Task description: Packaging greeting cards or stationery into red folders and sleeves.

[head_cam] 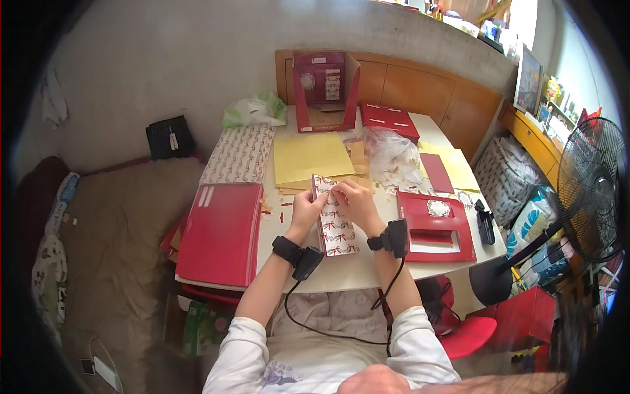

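A narrow cardboard piece (338, 231) printed with wreaths and red bows stands tilted over the table's near middle. My left hand (305, 211) grips its left edge, with the thumb on the printed face. Against the upper part of that face are the bent fingers of my right hand (358, 201); whether they pinch something small is hidden. Right of my hands lies a red cardboard panel (404, 216) with a cut-out window and a wreath label (438, 209). Stacked flat red covers (219, 236) lie to the left.
Yellow sheets (311, 156), a plastic bag of scraps (396, 157) and patterned sheets (239, 152) cover the white table's (290, 273) far part. Behind them stands a red display box (350, 106). A black fan (593, 189) stands at the right, a bed (123, 236) at the left. Wrist-device cables (334, 336) cross my lap.
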### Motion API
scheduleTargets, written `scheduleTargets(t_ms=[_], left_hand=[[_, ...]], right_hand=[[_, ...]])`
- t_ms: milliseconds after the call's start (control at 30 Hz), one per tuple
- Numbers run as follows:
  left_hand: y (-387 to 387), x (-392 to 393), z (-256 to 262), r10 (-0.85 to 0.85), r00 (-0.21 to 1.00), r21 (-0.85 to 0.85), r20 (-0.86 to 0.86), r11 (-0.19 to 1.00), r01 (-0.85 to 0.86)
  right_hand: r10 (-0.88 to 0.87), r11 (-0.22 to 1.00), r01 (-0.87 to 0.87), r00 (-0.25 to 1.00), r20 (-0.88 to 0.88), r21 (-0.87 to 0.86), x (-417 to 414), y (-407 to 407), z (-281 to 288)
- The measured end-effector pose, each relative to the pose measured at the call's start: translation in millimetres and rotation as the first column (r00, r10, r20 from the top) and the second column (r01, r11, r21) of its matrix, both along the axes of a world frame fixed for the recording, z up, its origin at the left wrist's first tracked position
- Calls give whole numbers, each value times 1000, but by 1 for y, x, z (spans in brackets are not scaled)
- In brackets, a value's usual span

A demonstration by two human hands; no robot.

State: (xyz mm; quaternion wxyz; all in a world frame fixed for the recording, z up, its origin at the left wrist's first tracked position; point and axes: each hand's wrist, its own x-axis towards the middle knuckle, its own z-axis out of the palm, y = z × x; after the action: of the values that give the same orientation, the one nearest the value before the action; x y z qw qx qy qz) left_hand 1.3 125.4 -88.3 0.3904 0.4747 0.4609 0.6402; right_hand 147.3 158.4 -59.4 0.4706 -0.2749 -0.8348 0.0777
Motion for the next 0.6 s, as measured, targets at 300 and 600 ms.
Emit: scheduleTargets(t_ms=[300,600], left_hand=[[1,-3,-3,-14,998,-53,-63,999,11],[2,-5,-5,-27,997,-70,-78,997,22]], right_hand=[[2,999,-1,1000,17,-52,2,-3,1],[1,999,-1,1000,24,-38,1,-5,2]])
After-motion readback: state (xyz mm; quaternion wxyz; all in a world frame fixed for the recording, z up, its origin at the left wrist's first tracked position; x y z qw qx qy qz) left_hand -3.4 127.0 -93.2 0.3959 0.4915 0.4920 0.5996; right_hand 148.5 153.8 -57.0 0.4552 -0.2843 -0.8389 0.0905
